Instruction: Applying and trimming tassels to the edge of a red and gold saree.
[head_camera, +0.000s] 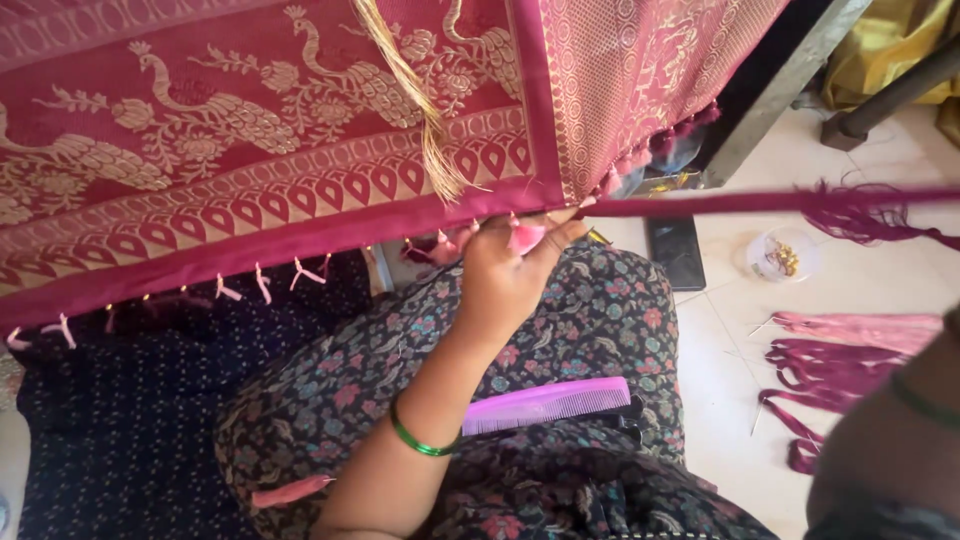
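**Left hand pinches a pink tassel at the hem of a maroon cloth**

Nearest, on the person's lap, a pink comb (548, 403) lies across the dark floral dress (600, 320), its teeth toward the near side. A loose pink tassel (290, 491) rests on the dress at the near left. At the near right edge a forearm with a green bangle (920, 400) comes into view, dark and blurred; the right hand itself is out of the frame, so its grip cannot be told.

A little farther, the left hand (505, 275) rises from the lap, a green bangle on its wrist. Its fingers are closed around a small pink tassel (527, 237) right at the lower border of the maroon cloth (250, 130). From that spot a taut maroon thread strand (760, 203) runs out to the right edge.

On the pale floor to the right lie bundles of maroon and pink threads (840, 350). Beyond them sit a small round dish (782, 256) and a dark phone (675, 252).

Farthest, the maroon cloth fills the upper left, woven with gold peacocks, and a row of small pink tassels hangs along its hem. A golden thread bunch (425, 120) drapes over it, ending near the border.
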